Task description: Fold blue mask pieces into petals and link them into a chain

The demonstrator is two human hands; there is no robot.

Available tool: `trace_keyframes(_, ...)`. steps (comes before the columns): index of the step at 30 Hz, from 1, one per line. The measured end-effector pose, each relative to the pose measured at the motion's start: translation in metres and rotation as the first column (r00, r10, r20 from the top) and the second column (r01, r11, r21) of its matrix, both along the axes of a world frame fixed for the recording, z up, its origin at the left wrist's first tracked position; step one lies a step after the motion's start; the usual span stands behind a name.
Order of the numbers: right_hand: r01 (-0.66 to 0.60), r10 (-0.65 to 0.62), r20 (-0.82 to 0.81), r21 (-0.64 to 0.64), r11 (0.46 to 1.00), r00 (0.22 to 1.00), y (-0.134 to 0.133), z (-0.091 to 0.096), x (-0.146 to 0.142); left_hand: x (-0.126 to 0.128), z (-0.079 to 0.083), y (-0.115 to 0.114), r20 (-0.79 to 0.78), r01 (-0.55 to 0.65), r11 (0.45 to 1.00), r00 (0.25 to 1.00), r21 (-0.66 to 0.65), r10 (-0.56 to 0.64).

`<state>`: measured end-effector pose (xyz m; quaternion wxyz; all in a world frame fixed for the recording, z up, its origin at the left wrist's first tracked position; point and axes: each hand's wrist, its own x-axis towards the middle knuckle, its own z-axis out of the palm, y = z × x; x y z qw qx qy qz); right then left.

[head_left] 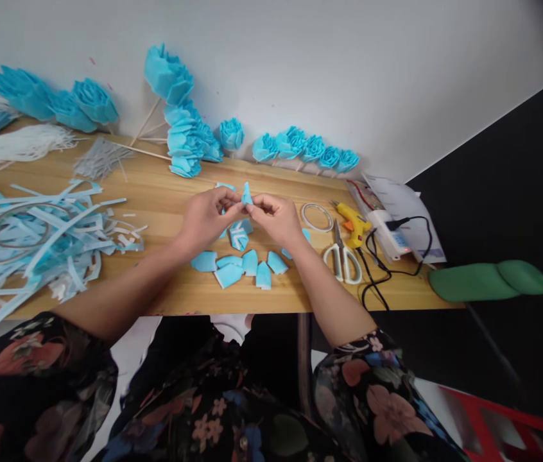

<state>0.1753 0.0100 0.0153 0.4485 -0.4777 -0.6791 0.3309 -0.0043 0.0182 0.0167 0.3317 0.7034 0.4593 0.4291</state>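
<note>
Both my hands meet over the middle of the wooden table (165, 192). My left hand (208, 215) and my right hand (274, 215) each pinch a small folded blue piece (246, 194), which sticks up between the fingertips. Just below the hands lies another folded blue piece (239, 236). Nearer the front edge, several cut blue petal pieces (237, 266) lie in a row.
Finished blue flowers (187, 138) on sticks lean along the wall. A heap of blue and white strips (35, 237) fills the left. To the right lie a tape ring (316, 217), scissors (343, 260), a yellow glue gun (353, 223) with black cable, and a green sheet (488, 281).
</note>
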Motion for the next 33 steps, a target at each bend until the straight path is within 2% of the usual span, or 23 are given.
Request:
trace_keyframes(5,0.008,-0.008,-0.001,0.008,1.0,1.0,0.0004,-0.0006,0.0002,0.0009,0.0005,-0.0012,0.003,0.027,1.0,1.0,-0.007,-0.027)
trace_keyframes(10,0.002,-0.004,-0.033,-0.04,0.999,0.999,0.0028,-0.004,0.0015,0.0001,0.0,-0.001,0.009,0.037,0.999,0.999,0.005,-0.037)
trace_keyframes(16,-0.005,0.004,-0.035,-0.013,1.0,0.999,0.0028,-0.0038,0.0021,-0.0009,0.0002,-0.0009,0.017,0.062,0.998,0.998,0.01,-0.063)
trace_keyframes(24,-0.017,0.015,-0.049,-0.046,0.999,0.999,0.0034,-0.0033,0.0037,-0.0023,-0.0006,0.0035,0.023,0.003,0.999,1.0,0.036,-0.004)
trace_keyframes(28,-0.006,0.003,-0.041,-0.07,0.998,0.999,0.0052,-0.0046,0.0059,-0.002,-0.0013,0.0049,0.08,0.014,1.0,0.997,-0.003,-0.014)
trace_keyframes(33,-0.021,0.01,-0.11,-0.098,0.995,0.994,0.0076,-0.0061,0.0084,-0.0021,0.0015,0.0037,0.184,0.051,0.996,0.982,-0.078,-0.036)
